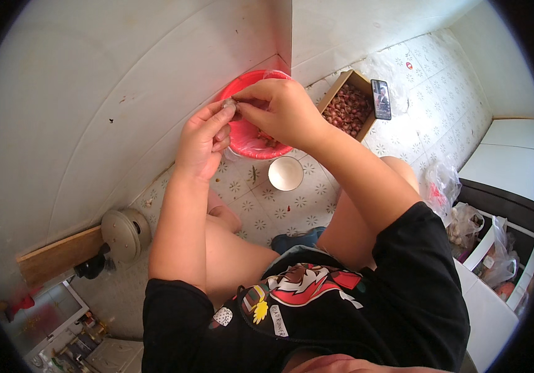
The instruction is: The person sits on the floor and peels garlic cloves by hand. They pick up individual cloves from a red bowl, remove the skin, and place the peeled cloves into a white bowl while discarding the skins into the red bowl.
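My left hand [204, 140] pinches a small bulb, apparently a shallot [229, 105], between thumb and forefinger. Thumb and fingers of my right hand [276, 109] meet at the bulb's near side, gripping its edge or skin. Both hands are raised above a red plastic basin [260, 153] with a clear bag lining it; reddish scraps [267, 139] lie inside, partly hidden by my right hand. On the floor just this side of the basin stands a white bowl [285, 173]. A cardboard box [334, 95] full of small red shallots [348, 109] sits beyond my right wrist.
A smartphone [381, 100] with a lit screen leans on the box's right edge. Clear plastic [390, 86] lies behind it. To the right is a rack [479, 265] with bagged produce. A round metal lid [120, 235] and a wooden board [59, 254] rest along the left wall.
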A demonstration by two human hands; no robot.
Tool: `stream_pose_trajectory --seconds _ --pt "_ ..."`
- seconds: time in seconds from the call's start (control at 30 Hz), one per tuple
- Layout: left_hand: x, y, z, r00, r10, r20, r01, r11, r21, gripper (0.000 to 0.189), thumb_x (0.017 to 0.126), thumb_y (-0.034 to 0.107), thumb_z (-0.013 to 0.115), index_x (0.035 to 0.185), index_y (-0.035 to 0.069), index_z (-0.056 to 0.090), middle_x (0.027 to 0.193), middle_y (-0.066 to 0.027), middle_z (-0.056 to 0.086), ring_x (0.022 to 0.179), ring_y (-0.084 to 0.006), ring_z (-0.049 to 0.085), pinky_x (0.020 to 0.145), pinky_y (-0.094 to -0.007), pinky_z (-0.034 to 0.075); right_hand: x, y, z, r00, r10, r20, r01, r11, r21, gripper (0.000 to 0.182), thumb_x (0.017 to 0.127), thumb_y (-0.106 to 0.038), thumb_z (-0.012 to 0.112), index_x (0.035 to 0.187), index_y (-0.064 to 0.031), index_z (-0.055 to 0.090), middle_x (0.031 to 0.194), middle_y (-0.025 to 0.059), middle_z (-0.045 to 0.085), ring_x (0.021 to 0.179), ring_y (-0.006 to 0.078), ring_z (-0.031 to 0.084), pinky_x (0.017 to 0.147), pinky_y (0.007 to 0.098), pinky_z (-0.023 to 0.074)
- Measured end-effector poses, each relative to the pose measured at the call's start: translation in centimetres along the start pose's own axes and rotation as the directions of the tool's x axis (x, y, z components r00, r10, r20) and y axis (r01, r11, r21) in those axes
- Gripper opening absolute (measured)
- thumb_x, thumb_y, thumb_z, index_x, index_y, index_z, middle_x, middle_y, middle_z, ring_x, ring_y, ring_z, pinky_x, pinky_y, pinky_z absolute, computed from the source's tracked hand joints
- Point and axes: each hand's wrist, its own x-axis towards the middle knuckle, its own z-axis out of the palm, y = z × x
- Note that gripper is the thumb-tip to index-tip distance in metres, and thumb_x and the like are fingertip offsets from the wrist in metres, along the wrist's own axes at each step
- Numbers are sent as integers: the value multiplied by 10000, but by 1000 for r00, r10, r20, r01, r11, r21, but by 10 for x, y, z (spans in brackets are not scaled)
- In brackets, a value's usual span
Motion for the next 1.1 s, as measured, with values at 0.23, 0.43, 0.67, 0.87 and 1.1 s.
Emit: stream_pose_trajectory --seconds 0.23,0.43,0.67,0.87,1.1 --pt "-4 1 5 997 60 -45 -50 980 190 216 943 77 714 1132 -27 726 931 -18 715 674 7 509 532 -169 361 -2 0 -3 993 104 64 -108 992 64 226 834 -106 733 1017 21 767 889 184 768 794 266 758 750 344 604" --pt "-10 1 15 985 149 -87 -107 924 366 208 924 20 729 1113 -67 736 971 -26 731 835 -56 646 747 -205 515 -1 -10 -8 978 154 144 -155 988 -1 221 816 -97 756 999 26 760 860 154 772 767 207 756 750 311 604" --pt "-12 4 14 986 165 -26 -142 908 395 191 940 39 719 1095 -71 738 958 -17 725 819 -50 627 710 -200 497 1 -11 -10 952 250 179 -262 964 49 246 807 -121 737 999 31 755 833 144 761 738 200 734 715 318 594" --pt "-6 6 -1 998 0 69 -15 974 226 228 977 159 693 1112 -20 733 825 40 647 634 -2 467 516 -178 309 3 -12 -9 926 313 211 -350 922 165 353 810 -215 726 1065 26 757 826 140 754 767 222 716 740 337 570" --pt "-1 -5 7 998 -5 -56 6 1000 6 218 981 201 711 1126 39 699 854 39 642 594 -9 420 485 -185 282 -2 -8 1 960 278 23 -279 950 142 291 798 -156 713 1022 27 744 823 138 746 778 222 719 743 336 576"
